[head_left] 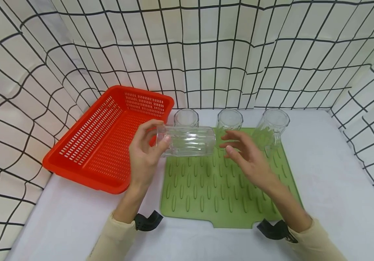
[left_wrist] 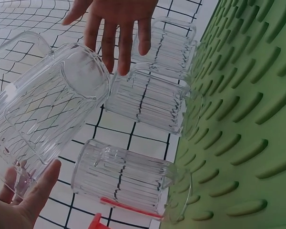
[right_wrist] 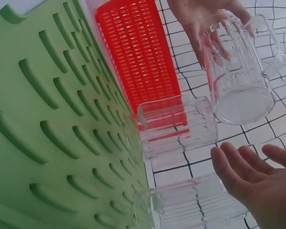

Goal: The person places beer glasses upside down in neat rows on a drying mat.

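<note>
My left hand (head_left: 145, 156) holds a clear glass mug (head_left: 190, 141) on its side above the mat, fingers and thumb around its left end. The mug's handle (right_wrist: 275, 45) shows in the right wrist view, on the side away from the mat. Just off the mug's right end is my right hand (head_left: 250, 159), fingers loosely bent and nothing in them. In the right wrist view that hand's fingertips (right_wrist: 224, 151) lie below the mug's round base. A ribbed green drying mat (head_left: 206, 195) lies beneath both hands.
Along the mat's far edge stand three more glass mugs, at left (head_left: 186, 116), middle (head_left: 230, 119) and right (head_left: 273, 121). A red perforated plastic basket (head_left: 86, 183) sits to the left of the mat. Grid-patterned white cloth (head_left: 226, 54) closes off the back and sides.
</note>
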A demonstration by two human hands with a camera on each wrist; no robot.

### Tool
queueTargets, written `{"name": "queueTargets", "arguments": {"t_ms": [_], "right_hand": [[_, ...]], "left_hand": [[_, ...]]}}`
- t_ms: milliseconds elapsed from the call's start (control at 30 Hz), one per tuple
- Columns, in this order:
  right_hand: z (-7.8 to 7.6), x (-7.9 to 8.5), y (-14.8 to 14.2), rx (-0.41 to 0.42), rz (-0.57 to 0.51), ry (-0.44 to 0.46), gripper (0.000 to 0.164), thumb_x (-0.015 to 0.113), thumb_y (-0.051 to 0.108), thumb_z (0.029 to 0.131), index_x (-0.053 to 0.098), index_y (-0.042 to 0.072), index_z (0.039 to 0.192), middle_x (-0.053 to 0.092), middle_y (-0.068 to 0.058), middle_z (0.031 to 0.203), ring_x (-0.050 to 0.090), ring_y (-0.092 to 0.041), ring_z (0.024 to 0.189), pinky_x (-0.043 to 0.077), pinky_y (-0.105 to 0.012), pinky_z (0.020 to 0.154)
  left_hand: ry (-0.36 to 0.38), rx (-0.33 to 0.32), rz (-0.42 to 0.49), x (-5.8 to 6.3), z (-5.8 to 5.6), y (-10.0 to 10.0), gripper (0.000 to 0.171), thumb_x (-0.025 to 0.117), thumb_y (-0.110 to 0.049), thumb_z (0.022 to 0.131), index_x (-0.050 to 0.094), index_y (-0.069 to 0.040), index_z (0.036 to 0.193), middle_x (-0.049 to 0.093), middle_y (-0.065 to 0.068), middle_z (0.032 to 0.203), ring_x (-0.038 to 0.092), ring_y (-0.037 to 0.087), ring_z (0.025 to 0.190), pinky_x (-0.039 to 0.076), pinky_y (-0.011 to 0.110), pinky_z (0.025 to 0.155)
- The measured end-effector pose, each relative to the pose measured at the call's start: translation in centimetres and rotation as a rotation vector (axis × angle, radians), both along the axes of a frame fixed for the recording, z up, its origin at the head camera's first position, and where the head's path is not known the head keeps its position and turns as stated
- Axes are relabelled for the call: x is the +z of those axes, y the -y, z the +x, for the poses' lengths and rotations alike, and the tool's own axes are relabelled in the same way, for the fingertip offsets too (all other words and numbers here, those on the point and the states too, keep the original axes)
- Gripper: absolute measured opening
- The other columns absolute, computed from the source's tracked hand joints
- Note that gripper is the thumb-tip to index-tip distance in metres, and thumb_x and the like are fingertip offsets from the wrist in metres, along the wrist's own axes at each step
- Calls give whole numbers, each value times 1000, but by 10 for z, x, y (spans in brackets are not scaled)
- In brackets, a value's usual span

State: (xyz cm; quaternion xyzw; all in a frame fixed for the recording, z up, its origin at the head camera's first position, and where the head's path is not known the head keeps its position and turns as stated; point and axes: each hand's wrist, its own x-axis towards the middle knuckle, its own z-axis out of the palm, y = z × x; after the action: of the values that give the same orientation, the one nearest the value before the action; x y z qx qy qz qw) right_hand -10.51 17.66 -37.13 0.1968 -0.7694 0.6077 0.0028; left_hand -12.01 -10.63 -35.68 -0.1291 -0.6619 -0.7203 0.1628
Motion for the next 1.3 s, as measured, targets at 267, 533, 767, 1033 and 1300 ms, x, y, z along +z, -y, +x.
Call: {"name": "queueTargets", "arguments": {"t_ms": [267,533,767,1033,1300], "right_hand": [[1,-1,6,68,-15,91,52,40,20,113,25,14,162,42,-18,154,57,-40,134,62,-51,94],[2,-1,9,97,-62,107,54,36,21,114,19,13,165,40,-22,156,62,-45,126,63,-47,93],[1,-3,11,94,-84,124,60,46,18,110,22,23,165,34,-19,164,52,-48,140,58,-59,100],[-1,-8,6,56,-166,135,62,53,8,106,32,23,163,41,-17,162,63,-28,132,60,-43,98],[-3,-8,4,41,-348,74,63,57,-8,98,43,10,157,56,-8,142,68,-15,124,61,-34,97]], "left_hand": [[2,-13,-1,-6,2,-8,40,70,-2,90,62,-7,130,63,5,126,63,25,115,64,28,83],[14,-50,32,-10,5,-16,44,68,2,90,57,1,133,62,9,127,64,25,116,65,30,79],[-18,-56,48,-13,6,-22,45,69,2,89,57,2,133,59,22,127,63,24,117,65,30,80],[-65,-98,80,-17,5,-27,48,68,5,87,55,7,133,55,28,130,62,23,118,65,27,77],[-35,-122,35,-17,6,-28,52,68,4,88,52,6,137,59,13,134,61,22,126,63,23,80]]}}
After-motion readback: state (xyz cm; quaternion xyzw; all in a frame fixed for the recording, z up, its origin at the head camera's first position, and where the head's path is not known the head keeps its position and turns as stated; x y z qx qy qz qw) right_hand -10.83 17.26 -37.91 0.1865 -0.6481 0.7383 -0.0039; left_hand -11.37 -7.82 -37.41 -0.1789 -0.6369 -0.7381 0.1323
